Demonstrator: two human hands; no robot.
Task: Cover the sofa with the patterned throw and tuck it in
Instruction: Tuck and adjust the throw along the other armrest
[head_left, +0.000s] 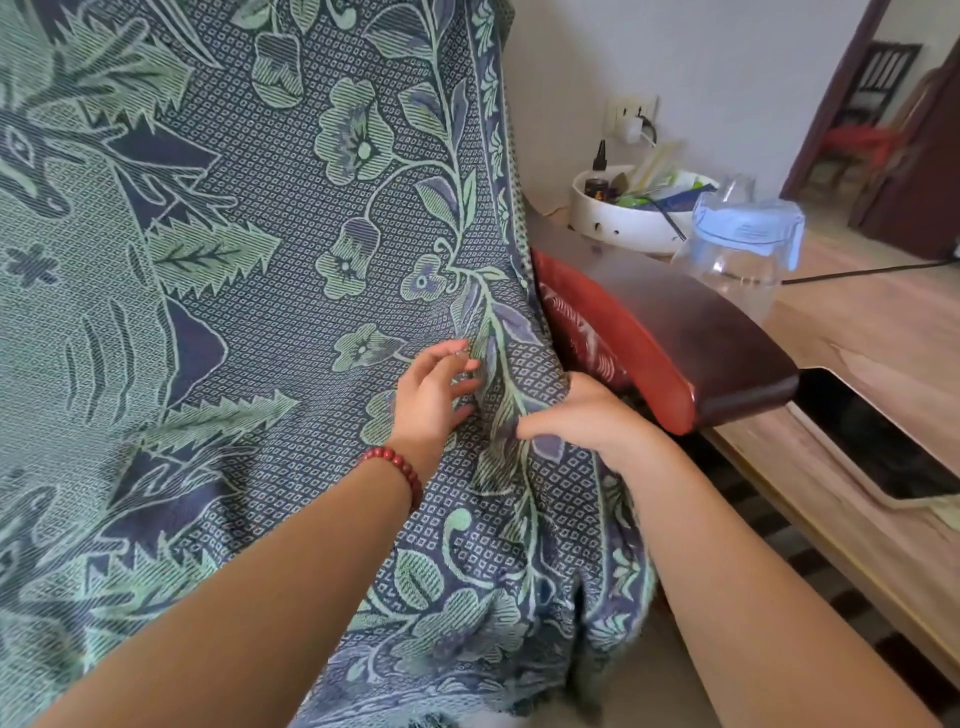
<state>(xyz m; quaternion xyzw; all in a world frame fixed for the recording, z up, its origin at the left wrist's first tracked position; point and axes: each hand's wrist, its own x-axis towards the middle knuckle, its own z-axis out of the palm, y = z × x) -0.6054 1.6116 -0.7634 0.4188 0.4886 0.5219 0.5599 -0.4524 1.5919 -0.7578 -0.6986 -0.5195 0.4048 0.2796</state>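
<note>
Single head-worn view — wide-angle, looking forward and down, close over the draped sofa (675, 332)

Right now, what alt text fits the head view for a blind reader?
Two bare hands handle a blue-and-green patterned throw draped over a sofa: the right hand grips a fold beside the dark red armrest, the left hand touches it with relaxed fingers. A clear jug and a white bowl stand beyond the armrest.
</note>
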